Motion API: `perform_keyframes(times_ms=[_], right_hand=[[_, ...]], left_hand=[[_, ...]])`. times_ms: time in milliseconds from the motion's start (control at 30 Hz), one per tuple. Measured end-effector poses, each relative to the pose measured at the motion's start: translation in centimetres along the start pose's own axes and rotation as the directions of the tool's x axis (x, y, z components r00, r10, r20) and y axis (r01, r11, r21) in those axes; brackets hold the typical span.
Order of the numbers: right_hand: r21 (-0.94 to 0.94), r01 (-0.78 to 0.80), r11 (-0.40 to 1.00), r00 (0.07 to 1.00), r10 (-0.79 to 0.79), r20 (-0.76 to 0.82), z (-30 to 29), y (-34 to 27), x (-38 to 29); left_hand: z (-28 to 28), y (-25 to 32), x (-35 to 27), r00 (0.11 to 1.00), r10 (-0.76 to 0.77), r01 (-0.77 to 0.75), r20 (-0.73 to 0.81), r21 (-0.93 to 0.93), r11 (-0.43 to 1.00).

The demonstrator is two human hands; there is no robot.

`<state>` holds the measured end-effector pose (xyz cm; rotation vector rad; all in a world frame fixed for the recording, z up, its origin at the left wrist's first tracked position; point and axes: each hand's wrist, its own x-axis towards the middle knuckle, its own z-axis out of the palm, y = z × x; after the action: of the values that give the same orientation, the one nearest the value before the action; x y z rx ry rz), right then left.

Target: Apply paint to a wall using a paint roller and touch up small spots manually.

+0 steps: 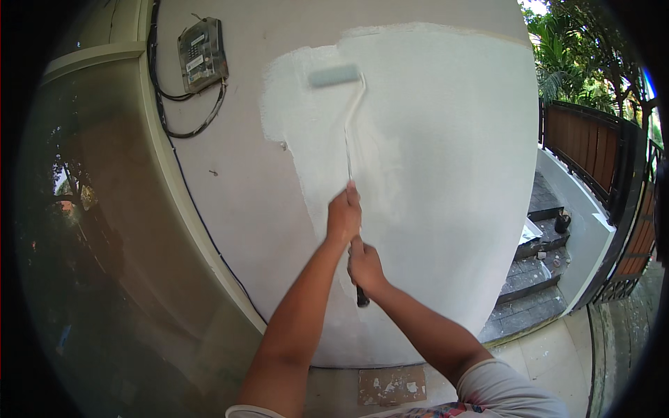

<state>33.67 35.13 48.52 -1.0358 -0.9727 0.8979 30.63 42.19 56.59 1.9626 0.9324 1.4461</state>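
Both of my hands hold one long-handled paint roller. My left hand [344,215] grips the upper part of its handle, just under the bare metal rod. Lower down, my right hand [367,265] is closed around the handle, whose black end sticks out below. The roller's sleeve [334,76] is up on the wall [444,157], near the top left of a pale, freshly coated area, and looks slightly blurred. Left of that area the wall is a duller, pinkish grey with an uneven paint edge between.
An electric meter [203,56] with black cables hangs at the upper left, beside a framed glass pane [104,209]. Dark steps [528,282] with a black pot [562,222] lie right, below a wooden fence [580,146]. Paint-flecked cardboard [392,386] lies on the floor.
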Motion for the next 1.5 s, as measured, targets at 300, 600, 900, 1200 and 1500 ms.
perform_keyframes(times_ms=[300, 600, 900, 1200, 1500], right_hand=[[-0.117, -0.023, 0.993, 0.999, 0.020, -0.030, -0.5, 5.1, -2.4], [-0.319, -0.113, 0.941, 0.992, 0.087, -0.096, -6.6, 29.6, -16.1], [-0.372, 0.074, 0.925, 0.983, -0.131, -0.130, -4.6, 19.1, -9.7], [-0.177, 0.087, 0.980, 0.995, -0.093, -0.028, 0.5, 1.9, -1.9], [-0.084, 0.114, 0.990, 0.991, -0.108, 0.074, 2.9, -3.4, -1.2]], left_hand=[[1.0, -5.5, -3.7, 0.999, 0.028, -0.023, -0.043, 0.126, 0.992], [6.8, -19.1, -26.6, 0.959, -0.276, 0.258, 0.062, 0.201, 0.945], [4.8, -12.6, -16.6, 0.988, -0.147, 0.153, -0.046, 0.178, 0.972], [-1.3, -1.1, -2.6, 0.991, 0.021, -0.011, -0.131, 0.074, 0.997], [-4.6, 3.8, -0.2, 0.984, 0.063, -0.047, -0.164, 0.103, 0.994]])
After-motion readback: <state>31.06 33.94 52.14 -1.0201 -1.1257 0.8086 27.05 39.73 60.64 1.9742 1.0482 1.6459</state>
